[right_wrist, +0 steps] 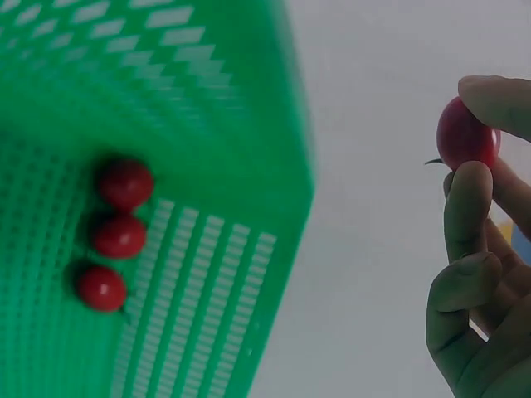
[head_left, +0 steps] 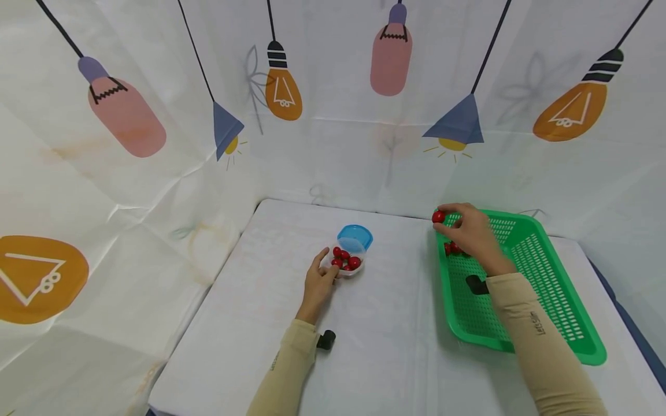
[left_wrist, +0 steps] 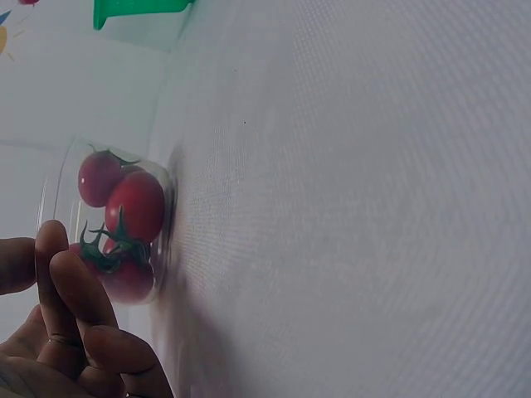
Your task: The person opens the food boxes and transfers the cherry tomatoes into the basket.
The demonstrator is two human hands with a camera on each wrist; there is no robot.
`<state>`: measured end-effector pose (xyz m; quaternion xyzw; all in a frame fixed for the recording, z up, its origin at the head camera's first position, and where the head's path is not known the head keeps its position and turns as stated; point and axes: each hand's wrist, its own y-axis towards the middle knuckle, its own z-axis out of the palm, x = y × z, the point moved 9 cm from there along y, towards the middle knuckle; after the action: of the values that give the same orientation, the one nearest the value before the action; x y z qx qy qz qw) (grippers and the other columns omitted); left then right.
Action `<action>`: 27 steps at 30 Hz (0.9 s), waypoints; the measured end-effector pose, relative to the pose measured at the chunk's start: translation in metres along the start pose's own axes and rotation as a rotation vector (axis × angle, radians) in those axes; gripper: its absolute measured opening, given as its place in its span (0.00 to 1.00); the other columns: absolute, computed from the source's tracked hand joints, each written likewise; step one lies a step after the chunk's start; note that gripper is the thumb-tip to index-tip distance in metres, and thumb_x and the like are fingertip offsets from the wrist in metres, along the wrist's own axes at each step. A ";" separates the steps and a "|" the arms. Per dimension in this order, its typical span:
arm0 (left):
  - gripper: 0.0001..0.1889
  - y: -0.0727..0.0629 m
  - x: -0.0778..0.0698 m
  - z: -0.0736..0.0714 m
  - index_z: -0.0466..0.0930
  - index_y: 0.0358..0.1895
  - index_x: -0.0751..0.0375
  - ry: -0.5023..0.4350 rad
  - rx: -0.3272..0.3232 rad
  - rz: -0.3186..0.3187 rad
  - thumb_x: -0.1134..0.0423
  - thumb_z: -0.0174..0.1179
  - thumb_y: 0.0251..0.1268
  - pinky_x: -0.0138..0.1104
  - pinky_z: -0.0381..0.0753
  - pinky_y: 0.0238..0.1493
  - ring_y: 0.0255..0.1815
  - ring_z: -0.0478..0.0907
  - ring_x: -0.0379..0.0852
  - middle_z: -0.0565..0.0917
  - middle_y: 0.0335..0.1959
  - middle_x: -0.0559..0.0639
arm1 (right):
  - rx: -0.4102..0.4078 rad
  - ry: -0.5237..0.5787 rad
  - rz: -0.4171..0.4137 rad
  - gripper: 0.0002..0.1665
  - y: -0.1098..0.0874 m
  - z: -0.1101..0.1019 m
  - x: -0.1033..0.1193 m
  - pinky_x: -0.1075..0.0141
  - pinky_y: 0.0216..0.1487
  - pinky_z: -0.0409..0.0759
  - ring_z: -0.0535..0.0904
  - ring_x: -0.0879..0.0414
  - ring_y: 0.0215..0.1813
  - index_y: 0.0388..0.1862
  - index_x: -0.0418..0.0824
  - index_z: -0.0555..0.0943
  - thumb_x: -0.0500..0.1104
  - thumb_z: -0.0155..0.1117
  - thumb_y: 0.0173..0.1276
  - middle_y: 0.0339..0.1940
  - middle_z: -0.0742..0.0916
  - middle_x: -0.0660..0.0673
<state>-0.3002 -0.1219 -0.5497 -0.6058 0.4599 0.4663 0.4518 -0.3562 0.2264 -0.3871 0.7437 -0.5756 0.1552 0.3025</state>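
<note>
My right hand (head_left: 470,231) pinches a red cherry tomato (right_wrist: 466,134) between thumb and fingertips, over the far left corner of the green basket (head_left: 452,315). A small stem sticks out from this tomato in the right wrist view. Three more tomatoes (right_wrist: 119,236) lie in a row on the basket floor. To the left, my left hand (head_left: 318,286) holds the near left side of a small clear plastic box (head_left: 359,267), fingers at its rim. Several red tomatoes (left_wrist: 135,207) with green stems fill the box, which stands on the white table.
The box's blue lid (head_left: 356,236) lies open behind it. A white-covered table (head_left: 385,335) carries everything, and a white printed cloth (head_left: 333,156) hangs behind and to the left. The basket's raised rim (head_left: 574,297) borders the right side of the work area.
</note>
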 end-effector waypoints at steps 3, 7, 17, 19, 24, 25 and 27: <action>0.30 0.000 -0.001 0.000 0.65 0.77 0.48 0.010 -0.001 0.000 0.62 0.58 0.73 0.33 0.77 0.38 0.37 0.82 0.54 0.85 0.30 0.53 | 0.009 -0.043 0.005 0.28 -0.003 -0.011 -0.011 0.57 0.31 0.77 0.82 0.46 0.38 0.63 0.38 0.80 0.49 0.71 0.69 0.58 0.81 0.34; 0.30 0.000 0.000 0.000 0.65 0.76 0.47 0.017 -0.001 -0.004 0.61 0.58 0.74 0.33 0.77 0.39 0.37 0.82 0.54 0.85 0.30 0.52 | 0.036 -0.097 0.028 0.29 -0.009 -0.020 -0.031 0.57 0.30 0.76 0.83 0.44 0.40 0.63 0.37 0.80 0.51 0.69 0.70 0.58 0.81 0.32; 0.30 -0.002 -0.005 -0.002 0.65 0.76 0.49 0.011 -0.008 0.008 0.62 0.57 0.72 0.32 0.77 0.37 0.36 0.82 0.52 0.85 0.31 0.54 | 0.085 -0.126 0.049 0.29 -0.015 -0.023 -0.077 0.46 0.37 0.79 0.83 0.39 0.43 0.63 0.32 0.78 0.49 0.68 0.72 0.57 0.82 0.29; 0.30 -0.002 -0.005 -0.002 0.65 0.76 0.49 0.014 -0.007 0.007 0.62 0.58 0.72 0.33 0.77 0.38 0.36 0.82 0.52 0.85 0.31 0.54 | 0.098 -0.133 0.055 0.29 -0.016 -0.022 -0.084 0.42 0.41 0.78 0.82 0.37 0.44 0.63 0.31 0.78 0.48 0.67 0.72 0.57 0.82 0.28; 0.30 -0.002 -0.003 -0.002 0.65 0.76 0.48 0.020 -0.002 -0.002 0.61 0.57 0.73 0.34 0.76 0.39 0.37 0.82 0.53 0.85 0.31 0.54 | 0.158 -0.174 0.100 0.29 -0.018 -0.016 -0.105 0.37 0.47 0.75 0.78 0.29 0.52 0.63 0.28 0.77 0.48 0.67 0.72 0.56 0.82 0.26; 0.30 -0.002 -0.003 -0.002 0.65 0.77 0.48 0.018 -0.002 -0.003 0.61 0.57 0.73 0.34 0.76 0.39 0.37 0.82 0.53 0.85 0.32 0.55 | 0.171 -0.182 0.107 0.29 -0.019 -0.015 -0.109 0.36 0.47 0.75 0.77 0.28 0.54 0.63 0.28 0.77 0.47 0.67 0.72 0.56 0.82 0.25; 0.30 -0.002 -0.002 -0.002 0.65 0.77 0.48 0.014 -0.001 -0.003 0.61 0.57 0.73 0.34 0.76 0.39 0.38 0.82 0.55 0.85 0.32 0.55 | 0.196 -0.190 0.119 0.29 -0.020 -0.011 -0.116 0.35 0.48 0.74 0.75 0.26 0.55 0.63 0.27 0.76 0.46 0.67 0.72 0.57 0.81 0.24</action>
<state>-0.2979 -0.1235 -0.5466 -0.6099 0.4620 0.4615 0.4490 -0.3697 0.3250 -0.4516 0.7456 -0.6268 0.1574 0.1628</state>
